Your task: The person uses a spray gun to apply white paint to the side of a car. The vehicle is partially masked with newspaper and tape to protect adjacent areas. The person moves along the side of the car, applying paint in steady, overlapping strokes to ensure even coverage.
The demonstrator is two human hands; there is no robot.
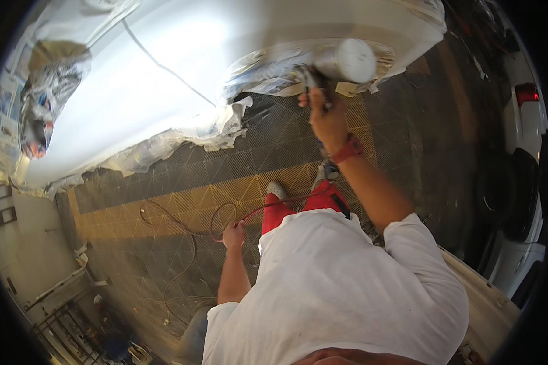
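Note:
My right hand [327, 121] is raised ahead of me, closed round the handle of a spray gun [312, 79] that looks blurred. A large white cup [355, 61] sits on the gun, to the right of my fingers. Just beyond the gun lies the white car body [182, 67], its wheel opening covered with crumpled masking sheet [265, 70]. Down at my left side, my left hand [233, 236] is closed round a thin red hose [210, 235]. The hose loops over the floor and also runs across my thighs toward the right.
Masking film [164, 146] hangs ragged along the car's lower edge, and masking paper [49, 91] covers its far left part. Hose coils lie on the dark and yellow grid floor [128, 210]. Another white vehicle [520, 261] stands at the right. A metal rack [61, 334] is at lower left.

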